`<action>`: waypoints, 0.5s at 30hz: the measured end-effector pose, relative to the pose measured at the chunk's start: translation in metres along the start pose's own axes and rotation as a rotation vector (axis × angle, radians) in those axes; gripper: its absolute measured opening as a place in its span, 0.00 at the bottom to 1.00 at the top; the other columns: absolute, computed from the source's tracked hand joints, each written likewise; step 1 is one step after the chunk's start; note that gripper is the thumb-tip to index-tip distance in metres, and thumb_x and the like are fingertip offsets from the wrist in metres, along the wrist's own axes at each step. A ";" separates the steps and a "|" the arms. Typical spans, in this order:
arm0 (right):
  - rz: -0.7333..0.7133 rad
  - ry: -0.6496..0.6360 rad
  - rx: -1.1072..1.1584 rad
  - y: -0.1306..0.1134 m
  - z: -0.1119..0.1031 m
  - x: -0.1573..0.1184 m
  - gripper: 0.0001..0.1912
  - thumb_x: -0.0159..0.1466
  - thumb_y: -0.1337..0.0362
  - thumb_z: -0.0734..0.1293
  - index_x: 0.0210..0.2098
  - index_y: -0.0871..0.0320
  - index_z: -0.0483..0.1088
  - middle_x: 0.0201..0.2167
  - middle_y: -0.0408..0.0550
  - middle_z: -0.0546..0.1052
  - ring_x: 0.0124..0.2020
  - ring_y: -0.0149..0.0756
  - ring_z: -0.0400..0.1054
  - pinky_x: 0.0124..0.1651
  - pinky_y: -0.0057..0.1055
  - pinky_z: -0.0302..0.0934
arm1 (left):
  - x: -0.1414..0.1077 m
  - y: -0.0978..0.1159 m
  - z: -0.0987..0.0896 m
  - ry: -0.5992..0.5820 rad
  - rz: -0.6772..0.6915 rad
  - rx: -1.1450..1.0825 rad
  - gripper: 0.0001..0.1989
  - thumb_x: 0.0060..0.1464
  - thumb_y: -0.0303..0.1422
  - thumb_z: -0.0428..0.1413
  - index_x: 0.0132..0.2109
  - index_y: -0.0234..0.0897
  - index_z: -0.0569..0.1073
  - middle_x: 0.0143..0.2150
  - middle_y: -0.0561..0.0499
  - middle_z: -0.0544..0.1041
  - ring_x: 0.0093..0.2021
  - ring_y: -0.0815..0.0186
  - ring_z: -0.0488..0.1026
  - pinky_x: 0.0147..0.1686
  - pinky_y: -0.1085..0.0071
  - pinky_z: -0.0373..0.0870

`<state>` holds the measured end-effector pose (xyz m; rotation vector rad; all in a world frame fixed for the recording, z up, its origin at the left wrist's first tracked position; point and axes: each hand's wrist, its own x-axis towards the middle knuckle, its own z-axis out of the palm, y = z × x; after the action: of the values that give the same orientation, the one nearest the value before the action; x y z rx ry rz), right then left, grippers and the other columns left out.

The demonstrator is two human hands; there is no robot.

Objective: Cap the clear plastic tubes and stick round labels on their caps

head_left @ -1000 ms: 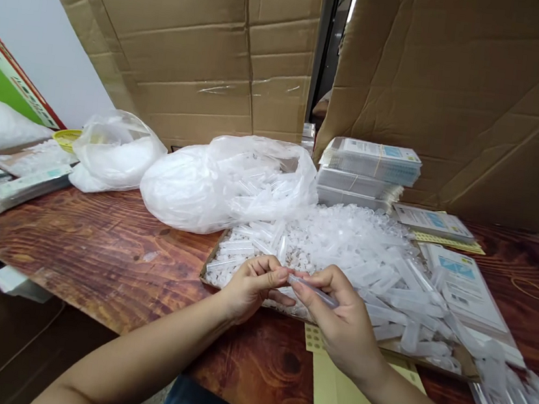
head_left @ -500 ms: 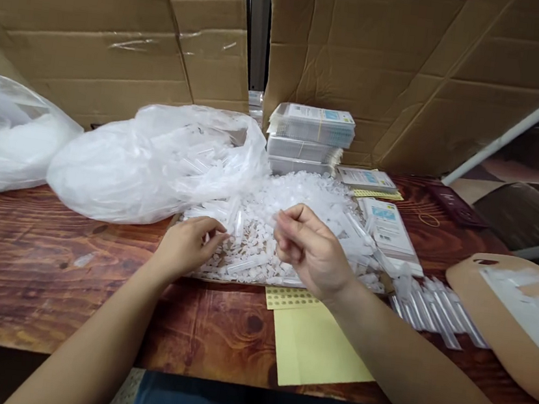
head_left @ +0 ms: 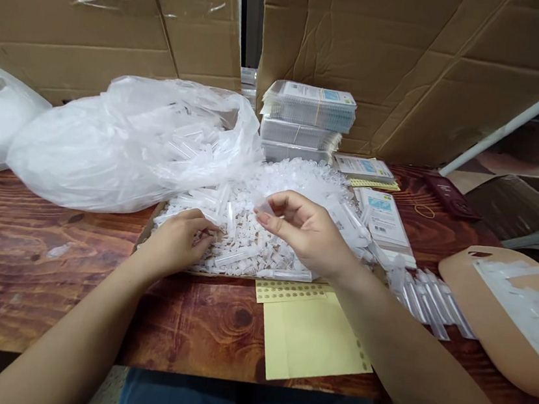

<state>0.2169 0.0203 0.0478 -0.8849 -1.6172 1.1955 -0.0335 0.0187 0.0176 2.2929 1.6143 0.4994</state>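
The right hand, raised just above the heap, pinches a small clear plastic tube between thumb and fingertips. The tube looks light, stiff and smooth, so probably slippery; a hold on its body near one end seems surest. The left hand rests with curled fingers in the shallow cardboard tray of loose tubes and white caps; whether it grips anything cannot be told. A yellow sticker sheet lies just before the tray on the wooden table.
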 end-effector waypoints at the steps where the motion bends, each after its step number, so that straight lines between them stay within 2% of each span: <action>1: -0.049 0.063 -0.083 0.004 0.002 0.000 0.12 0.59 0.56 0.73 0.36 0.56 0.73 0.36 0.44 0.74 0.36 0.31 0.70 0.40 0.32 0.66 | -0.001 0.003 -0.002 0.026 -0.011 -0.043 0.15 0.57 0.41 0.54 0.41 0.38 0.82 0.38 0.45 0.78 0.37 0.59 0.74 0.43 0.64 0.69; 3: -0.123 0.160 -0.239 0.012 0.009 0.000 0.10 0.58 0.57 0.73 0.34 0.55 0.74 0.33 0.42 0.70 0.32 0.29 0.66 0.37 0.30 0.64 | -0.004 0.008 -0.004 0.076 -0.023 -0.211 0.16 0.58 0.43 0.56 0.44 0.38 0.81 0.39 0.46 0.78 0.38 0.59 0.74 0.40 0.66 0.69; 5: -0.152 0.155 -0.351 0.019 0.019 -0.001 0.08 0.60 0.59 0.72 0.34 0.56 0.72 0.29 0.40 0.68 0.29 0.29 0.63 0.34 0.30 0.60 | -0.008 0.015 -0.002 0.074 -0.002 -0.489 0.17 0.59 0.45 0.57 0.49 0.40 0.80 0.45 0.45 0.79 0.43 0.58 0.74 0.41 0.67 0.69; 7: -0.186 0.048 -0.455 0.025 0.030 -0.001 0.05 0.63 0.62 0.69 0.34 0.56 0.70 0.27 0.39 0.70 0.29 0.29 0.64 0.36 0.30 0.59 | -0.012 0.022 0.005 0.014 0.026 -0.753 0.17 0.62 0.45 0.56 0.51 0.42 0.79 0.51 0.45 0.78 0.49 0.58 0.74 0.47 0.67 0.70; 9: -0.260 -0.109 -0.572 0.026 0.037 0.002 0.01 0.64 0.67 0.66 0.37 0.57 0.70 0.33 0.44 0.78 0.34 0.32 0.69 0.42 0.33 0.60 | -0.015 0.029 0.014 -0.018 0.020 -0.898 0.16 0.63 0.45 0.56 0.48 0.39 0.80 0.50 0.45 0.79 0.48 0.59 0.74 0.50 0.66 0.69; 10: -0.302 -0.190 -0.635 0.026 0.037 0.004 0.04 0.64 0.69 0.65 0.39 0.58 0.70 0.39 0.47 0.80 0.38 0.34 0.71 0.45 0.35 0.60 | -0.015 0.031 0.018 -0.012 0.002 -0.936 0.17 0.62 0.45 0.56 0.46 0.38 0.80 0.47 0.45 0.79 0.47 0.60 0.74 0.50 0.66 0.70; 12: -0.357 -0.329 -0.757 0.022 0.033 0.011 0.08 0.66 0.69 0.65 0.45 0.60 0.71 0.47 0.52 0.80 0.44 0.38 0.72 0.48 0.37 0.58 | -0.014 0.033 0.024 0.030 -0.051 -0.990 0.19 0.60 0.48 0.58 0.46 0.37 0.79 0.42 0.47 0.79 0.42 0.62 0.74 0.45 0.68 0.72; 15: -0.316 -0.448 -0.933 0.016 0.021 0.022 0.06 0.69 0.66 0.65 0.42 0.59 0.73 0.42 0.50 0.81 0.43 0.39 0.73 0.47 0.37 0.56 | -0.008 0.030 0.022 0.168 -0.132 -1.033 0.23 0.58 0.52 0.58 0.47 0.36 0.78 0.35 0.50 0.76 0.30 0.68 0.70 0.29 0.72 0.67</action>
<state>0.1905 0.0382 0.0355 -0.8771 -2.6457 0.3768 -0.0012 0.0008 0.0101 1.3798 1.1223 1.1708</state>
